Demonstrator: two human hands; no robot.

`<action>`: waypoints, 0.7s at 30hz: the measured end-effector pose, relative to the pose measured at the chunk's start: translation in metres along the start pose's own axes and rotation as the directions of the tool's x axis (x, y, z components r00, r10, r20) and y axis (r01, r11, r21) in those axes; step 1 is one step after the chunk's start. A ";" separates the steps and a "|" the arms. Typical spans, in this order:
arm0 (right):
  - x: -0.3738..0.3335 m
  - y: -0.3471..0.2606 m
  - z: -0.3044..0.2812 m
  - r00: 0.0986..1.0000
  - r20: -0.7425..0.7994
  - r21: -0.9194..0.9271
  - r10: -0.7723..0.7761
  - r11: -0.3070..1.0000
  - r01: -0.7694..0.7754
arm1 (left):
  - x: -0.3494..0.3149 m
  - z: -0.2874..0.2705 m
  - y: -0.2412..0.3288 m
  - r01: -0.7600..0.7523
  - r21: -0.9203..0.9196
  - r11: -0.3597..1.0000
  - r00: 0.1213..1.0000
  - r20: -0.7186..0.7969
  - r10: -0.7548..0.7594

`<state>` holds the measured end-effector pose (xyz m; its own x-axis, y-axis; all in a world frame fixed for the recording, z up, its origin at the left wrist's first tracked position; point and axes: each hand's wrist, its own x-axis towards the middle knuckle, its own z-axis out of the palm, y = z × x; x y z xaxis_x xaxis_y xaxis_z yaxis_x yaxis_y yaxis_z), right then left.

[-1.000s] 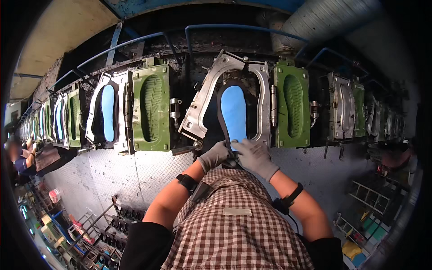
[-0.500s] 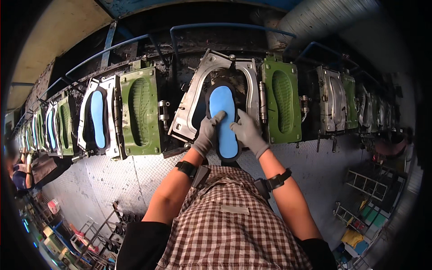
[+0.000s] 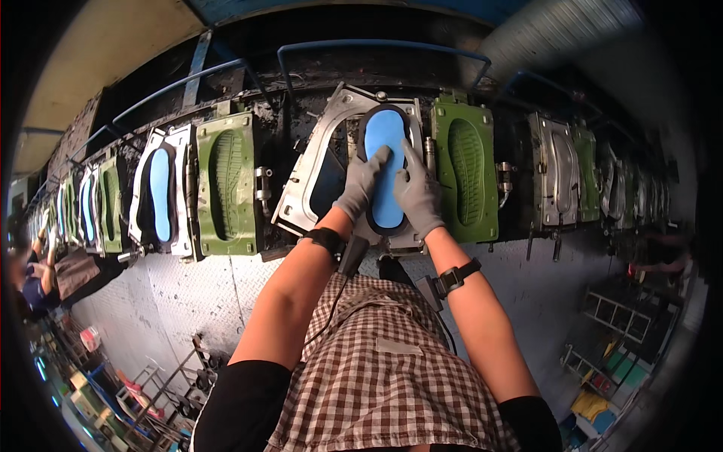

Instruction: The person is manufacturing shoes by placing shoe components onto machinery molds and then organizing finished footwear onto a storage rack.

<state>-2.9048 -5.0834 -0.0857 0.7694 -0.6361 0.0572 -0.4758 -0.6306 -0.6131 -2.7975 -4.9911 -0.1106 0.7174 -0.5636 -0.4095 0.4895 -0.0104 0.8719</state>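
Observation:
A long shoe-sole-shaped piece, a blue insole with a black rim [image 3: 388, 200], is held between my gloved hands over an open silver metal mould frame [image 3: 331, 124]. My left hand [image 3: 361, 185] grips its left edge, thumb lying on the blue face. On the opposite edge, my right hand [image 3: 419, 191] holds it with fingers against the rim and blue surface. The insole lies lengthwise away from me and covers much of the frame's opening. Its underside is hidden. Just right of the frame stands a green mould half [image 3: 467, 166] with a ribbed sole-shaped hollow.
Along the bench runs a row of similar moulds, including a green half [image 3: 227, 181] and a silver one holding a blue insole [image 3: 160, 192] at left. A blue rail [image 3: 384, 44] crosses behind. Another person [image 3: 47, 277] stands at far left; metal racks [image 3: 617, 313] stand at right.
Both hands have carried the insole forward and slightly right, farther over the silver frame. My grip on both sides stays much the same.

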 end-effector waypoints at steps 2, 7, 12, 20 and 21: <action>-0.001 0.007 0.008 0.983 -0.064 0.130 -0.173 0.975 0.180 | -0.026 0.002 -0.004 -0.047 -0.116 0.992 0.999 -0.033 0.043; -0.034 0.008 -0.014 0.945 0.293 0.536 -0.143 0.843 -0.039 | -0.112 -0.012 -0.053 -0.161 0.350 0.923 0.967 -0.130 0.218; -0.073 0.029 -0.025 0.770 0.596 0.615 -0.227 0.745 -0.257 | -0.239 -0.045 -0.115 0.246 0.281 0.928 0.885 -0.455 -0.097; -0.166 -0.027 0.017 0.073 0.796 0.578 -0.601 0.790 0.205 | -0.546 -0.046 -0.260 0.056 -0.418 0.907 -0.296 -0.874 -0.384; -0.190 -0.047 0.016 -0.008 0.812 0.556 -0.583 0.770 0.313 | -0.581 -0.029 -0.287 -0.014 -0.362 0.932 -0.460 -0.825 -0.327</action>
<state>-3.0220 -4.9256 -0.0801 0.6176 0.7339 -0.2828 0.1117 -0.4378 -0.8921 -3.3401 -4.6364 -0.1306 -0.0813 0.9445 -0.3183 0.6260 0.2969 0.7211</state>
